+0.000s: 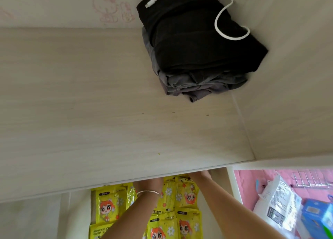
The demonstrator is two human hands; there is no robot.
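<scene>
Both my forearms reach forward under the front edge of a pale wooden shelf point(126, 177). My left hand point(150, 184), with a thin bracelet on the wrist, and my right hand point(201, 175) show only their backs; the shelf edge hides the fingers. Beneath my arms lie several yellow hand-warmer packets point(108, 206) with a cartoon figure, spread flat in the lower compartment. I cannot tell whether either hand holds a packet.
On the shelf, at the back right, sits a folded stack of black and grey clothes point(194, 46) with a white cable point(223, 17) on top. To the right, on a pink surface, lie a white plastic bag point(277, 204), a blue box point(317, 219) and a wire rack point(313, 179).
</scene>
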